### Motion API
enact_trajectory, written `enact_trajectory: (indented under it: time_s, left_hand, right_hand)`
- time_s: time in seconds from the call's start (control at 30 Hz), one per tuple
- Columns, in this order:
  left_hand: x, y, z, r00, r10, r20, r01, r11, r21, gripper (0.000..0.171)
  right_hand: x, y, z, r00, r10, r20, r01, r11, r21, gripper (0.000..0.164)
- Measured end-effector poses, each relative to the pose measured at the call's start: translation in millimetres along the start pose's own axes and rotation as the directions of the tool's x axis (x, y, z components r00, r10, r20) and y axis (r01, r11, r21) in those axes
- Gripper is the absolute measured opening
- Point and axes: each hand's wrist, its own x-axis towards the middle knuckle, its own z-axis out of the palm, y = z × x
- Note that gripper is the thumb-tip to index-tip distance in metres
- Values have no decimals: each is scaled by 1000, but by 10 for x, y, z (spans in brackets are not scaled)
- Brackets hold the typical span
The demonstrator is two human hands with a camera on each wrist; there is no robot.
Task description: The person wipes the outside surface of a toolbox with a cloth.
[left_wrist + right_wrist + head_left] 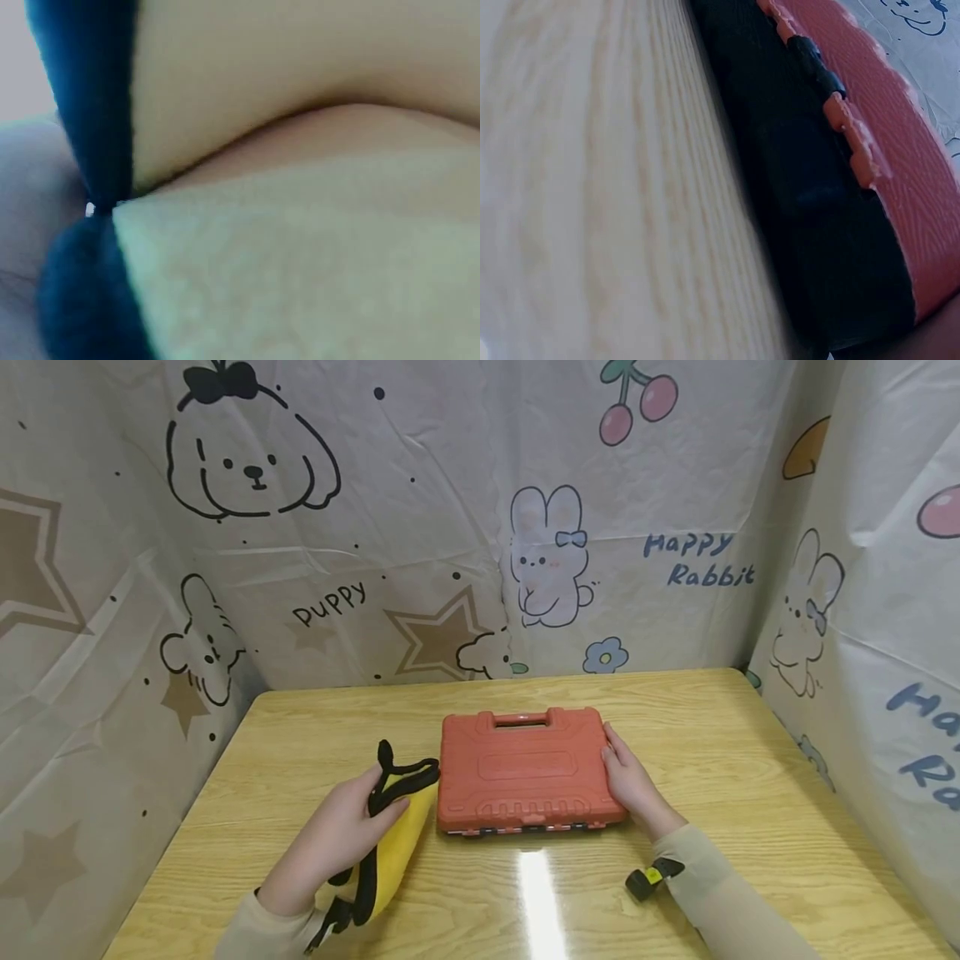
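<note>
In the head view my left hand (341, 822) grips a yellow pouch (403, 852) with black trim, thumb over its near face. A black strap loop (386, 756) sticks up at its top, close to the case's left edge. The left wrist view is blurred, with pale fabric and a dark band (90, 90) near the lens. A red plastic case (532, 777) lies on the table with its handle toward the far side. My right hand (636, 781) rests along the case's right side, fingers pointing away. Up close, the right wrist view gives the case's black lower half and red lid (900, 142).
The pale wood table (300, 727) is enclosed at the back and sides by white cloth (420, 527) printed with cartoon animals. A small black and yellow device (645, 881) is strapped at the right sleeve cuff.
</note>
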Motion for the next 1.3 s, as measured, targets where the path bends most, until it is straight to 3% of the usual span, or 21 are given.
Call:
enact_trajectory:
  time_s: [0.27, 0.53, 0.77, 0.87, 0.97, 1.1, 1.2, 1.3]
  left_hand:
    - [53, 67, 24, 992, 109, -61, -113, 992, -55, 24]
    - [61, 189, 13, 982, 167, -93, -179, 974, -139, 22]
    - [133, 269, 10, 982, 171, -78, -186, 947, -263, 29]
    - [186, 277, 36, 983, 170, -68, -183, 930, -320, 32]
    - [245, 275, 77, 984, 171, -56, -180, 919, -350, 33]
    - [313, 273, 148, 987, 161, -3, -146, 886, -440, 38]
    - [366, 279, 200, 986, 158, 55, -103, 832, -545, 44]
    - [420, 283, 244, 978, 180, 103, -76, 772, -631, 48]
  right_hand:
    - [5, 7, -5, 1000, 7, 5, -7, 999, 42, 57]
    - [7, -6, -2, 999, 33, 8, -33, 995, 91, 58]
    - [-10, -18, -10, 999, 50, 8, -51, 989, 137, 58]
    - [-13, -38, -11, 1000, 22, -12, -21, 994, 110, 59]
    - [-29, -84, -19, 996, -67, -62, 67, 998, -6, 59]
    - [-100, -211, -44, 971, -216, -107, 200, 969, -142, 55]
    - [-184, -336, -57, 953, -292, -78, 282, 951, -125, 48]
    - [-262, -471, -58, 933, -360, 6, 359, 930, -80, 42]
